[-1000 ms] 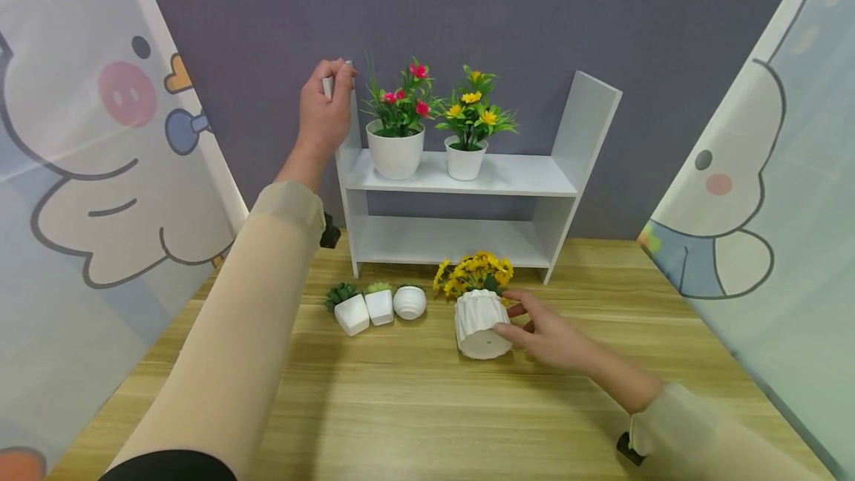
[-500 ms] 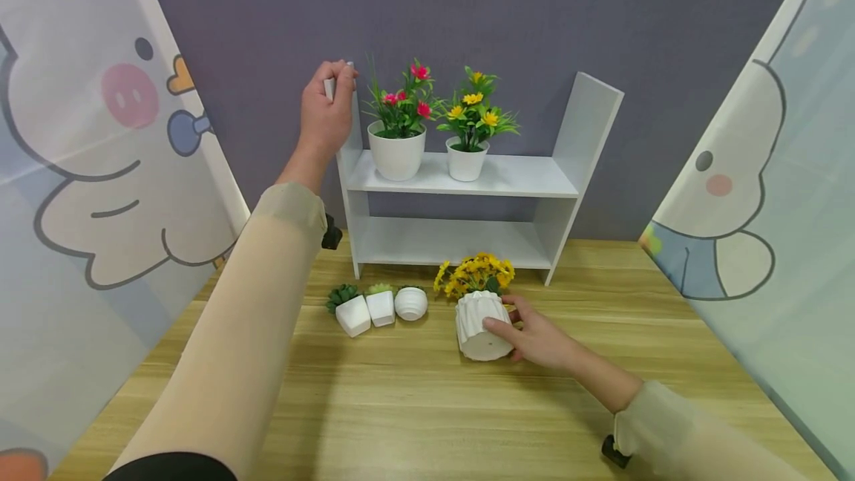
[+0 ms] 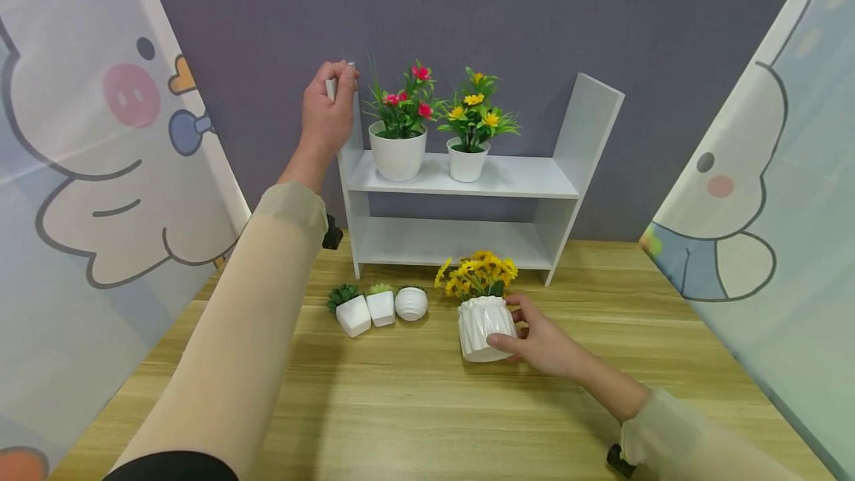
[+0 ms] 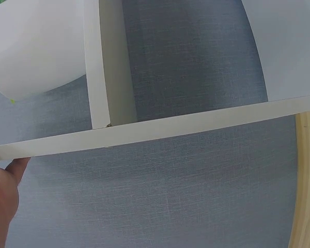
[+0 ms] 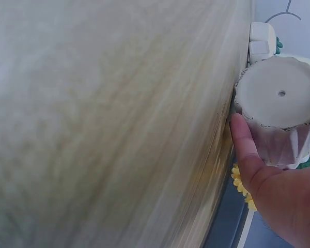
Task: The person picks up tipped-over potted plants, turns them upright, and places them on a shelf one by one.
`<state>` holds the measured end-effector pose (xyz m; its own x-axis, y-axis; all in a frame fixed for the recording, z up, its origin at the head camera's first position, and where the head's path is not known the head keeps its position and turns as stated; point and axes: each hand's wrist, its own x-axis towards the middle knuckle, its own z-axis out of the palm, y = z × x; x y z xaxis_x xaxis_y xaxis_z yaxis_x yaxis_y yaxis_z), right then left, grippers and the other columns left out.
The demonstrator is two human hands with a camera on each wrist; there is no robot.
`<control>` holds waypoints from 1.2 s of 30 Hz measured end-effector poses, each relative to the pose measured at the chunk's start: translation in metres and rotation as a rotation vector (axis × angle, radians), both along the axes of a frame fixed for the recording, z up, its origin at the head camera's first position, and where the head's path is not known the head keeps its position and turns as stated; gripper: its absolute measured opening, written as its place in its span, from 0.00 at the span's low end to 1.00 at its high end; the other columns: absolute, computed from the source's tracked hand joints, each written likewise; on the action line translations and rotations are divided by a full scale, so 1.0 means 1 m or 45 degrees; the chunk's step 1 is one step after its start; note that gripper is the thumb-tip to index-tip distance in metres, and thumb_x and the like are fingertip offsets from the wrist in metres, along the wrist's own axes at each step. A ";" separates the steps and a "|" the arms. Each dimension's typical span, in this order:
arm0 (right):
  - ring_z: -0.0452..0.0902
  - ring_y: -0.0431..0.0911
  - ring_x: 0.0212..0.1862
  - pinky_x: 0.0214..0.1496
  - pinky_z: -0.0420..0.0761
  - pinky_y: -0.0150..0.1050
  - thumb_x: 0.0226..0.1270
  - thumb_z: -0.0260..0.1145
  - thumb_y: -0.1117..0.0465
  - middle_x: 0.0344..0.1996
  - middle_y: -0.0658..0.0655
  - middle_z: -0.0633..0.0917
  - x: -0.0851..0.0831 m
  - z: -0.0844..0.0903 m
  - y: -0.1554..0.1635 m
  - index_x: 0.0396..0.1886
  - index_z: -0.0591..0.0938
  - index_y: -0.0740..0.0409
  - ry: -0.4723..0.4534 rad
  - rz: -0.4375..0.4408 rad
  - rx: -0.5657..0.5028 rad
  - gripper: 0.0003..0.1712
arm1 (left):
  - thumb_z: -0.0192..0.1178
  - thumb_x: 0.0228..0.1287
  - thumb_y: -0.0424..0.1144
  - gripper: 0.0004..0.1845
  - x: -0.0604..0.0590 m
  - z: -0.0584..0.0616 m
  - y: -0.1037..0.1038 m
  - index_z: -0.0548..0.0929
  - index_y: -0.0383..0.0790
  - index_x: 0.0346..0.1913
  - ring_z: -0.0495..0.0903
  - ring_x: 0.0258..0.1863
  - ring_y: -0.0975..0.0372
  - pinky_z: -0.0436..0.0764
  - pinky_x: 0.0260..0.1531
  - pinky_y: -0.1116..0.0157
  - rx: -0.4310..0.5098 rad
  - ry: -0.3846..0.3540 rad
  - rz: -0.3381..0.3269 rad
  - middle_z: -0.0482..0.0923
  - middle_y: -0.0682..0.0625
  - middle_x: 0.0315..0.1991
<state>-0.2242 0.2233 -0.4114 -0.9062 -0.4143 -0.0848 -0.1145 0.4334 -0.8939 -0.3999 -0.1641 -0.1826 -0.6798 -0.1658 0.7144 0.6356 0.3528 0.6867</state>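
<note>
My left hand [image 3: 325, 110] grips the top of the left side panel of a white two-tier shelf [image 3: 521, 178]. The left wrist view catches part of that hand beside the panel edge [image 4: 165, 127]. On the table, my right hand [image 3: 542, 341] holds a white ribbed flowerpot [image 3: 479, 326] from its right side, thumb across the front near the base. The pot leans back toward the shelf, its yellow flowers [image 3: 482, 273] pointing away from me. Seen from the right wrist, the pot's round underside [image 5: 268, 103] faces the camera, with a small hole in it.
A pot with pink flowers [image 3: 398, 156] and a smaller one with yellow flowers [image 3: 467, 163] stand on the upper shelf. Left of the ribbed pot, three small white succulent pots [image 3: 381, 308] lie tipped in a row on the wooden table [image 3: 401, 407]. Cartoon-printed panels flank both sides.
My right hand has moved in from beside the ribbed pot and taken hold of it. The pot has tipped more upright, showing less of its base. My left hand stays on the shelf.
</note>
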 end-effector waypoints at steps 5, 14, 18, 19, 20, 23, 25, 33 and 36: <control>0.84 0.52 0.53 0.47 0.90 0.41 0.72 0.79 0.57 0.61 0.71 0.77 0.004 0.000 0.003 0.77 0.56 0.69 0.064 0.029 0.021 0.51 | 0.55 0.87 0.48 0.12 0.000 0.000 0.000 0.78 0.49 0.41 0.69 0.82 0.65 0.69 0.80 0.67 0.003 -0.001 -0.002 0.82 0.42 0.65; 0.84 0.53 0.53 0.50 0.90 0.37 0.65 0.83 0.60 0.64 0.73 0.70 0.008 -0.006 0.010 0.73 0.55 0.68 0.134 0.047 -0.029 0.53 | 0.53 0.88 0.50 0.12 0.002 -0.001 -0.001 0.76 0.52 0.40 0.68 0.83 0.66 0.68 0.80 0.67 -0.033 -0.007 0.009 0.81 0.43 0.69; 0.84 0.54 0.54 0.52 0.91 0.38 0.63 0.83 0.64 0.62 0.74 0.68 0.011 -0.007 0.011 0.72 0.52 0.71 0.131 0.083 -0.111 0.55 | 0.54 0.88 0.49 0.12 0.002 -0.001 -0.001 0.77 0.51 0.41 0.68 0.83 0.65 0.67 0.82 0.67 -0.027 -0.015 0.005 0.80 0.43 0.73; 0.84 0.54 0.54 0.52 0.91 0.38 0.62 0.83 0.65 0.62 0.75 0.67 0.012 -0.007 0.012 0.72 0.51 0.71 0.122 0.093 -0.131 0.55 | 0.54 0.88 0.50 0.12 0.003 -0.001 -0.001 0.77 0.51 0.41 0.67 0.83 0.65 0.67 0.82 0.67 -0.022 -0.019 0.000 0.80 0.43 0.73; 0.83 0.54 0.55 0.52 0.91 0.38 0.62 0.84 0.65 0.62 0.75 0.66 0.013 -0.008 0.012 0.72 0.51 0.71 0.112 0.097 -0.144 0.56 | 0.54 0.88 0.50 0.12 0.003 -0.001 -0.001 0.77 0.50 0.42 0.67 0.83 0.65 0.67 0.81 0.67 -0.023 -0.023 0.001 0.79 0.43 0.73; 0.83 0.53 0.54 0.52 0.92 0.39 0.61 0.84 0.66 0.63 0.75 0.65 0.015 -0.008 0.012 0.72 0.49 0.72 0.084 0.110 -0.173 0.57 | 0.54 0.88 0.49 0.12 0.003 -0.001 -0.001 0.78 0.48 0.43 0.67 0.83 0.65 0.68 0.81 0.66 -0.013 -0.019 -0.004 0.79 0.43 0.73; 0.83 0.54 0.54 0.53 0.92 0.39 0.61 0.84 0.67 0.63 0.76 0.64 0.016 -0.009 0.013 0.72 0.49 0.72 0.078 0.114 -0.180 0.57 | 0.54 0.88 0.50 0.13 0.004 -0.001 -0.001 0.77 0.48 0.42 0.67 0.83 0.65 0.67 0.81 0.67 -0.011 -0.022 -0.003 0.79 0.43 0.74; 0.85 0.55 0.53 0.53 0.91 0.40 0.58 0.84 0.68 0.65 0.79 0.67 0.018 -0.010 0.011 0.70 0.49 0.70 0.122 0.083 -0.164 0.57 | 0.55 0.87 0.49 0.13 0.006 -0.001 0.000 0.78 0.48 0.42 0.67 0.84 0.64 0.68 0.82 0.66 -0.001 -0.029 -0.006 0.78 0.45 0.76; 0.84 0.55 0.54 0.53 0.90 0.39 0.56 0.86 0.67 0.65 0.78 0.68 0.018 -0.009 0.010 0.70 0.51 0.68 0.157 0.047 -0.122 0.58 | 0.55 0.87 0.48 0.12 0.006 0.000 0.000 0.79 0.46 0.43 0.68 0.83 0.63 0.67 0.82 0.66 0.010 -0.018 -0.012 0.78 0.44 0.76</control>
<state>-0.2060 0.2332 -0.4208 -0.8913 -0.4484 0.0673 -0.2399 0.3404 -0.9092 -0.3936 -0.1638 -0.1824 -0.6915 -0.1651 0.7033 0.6290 0.3412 0.6985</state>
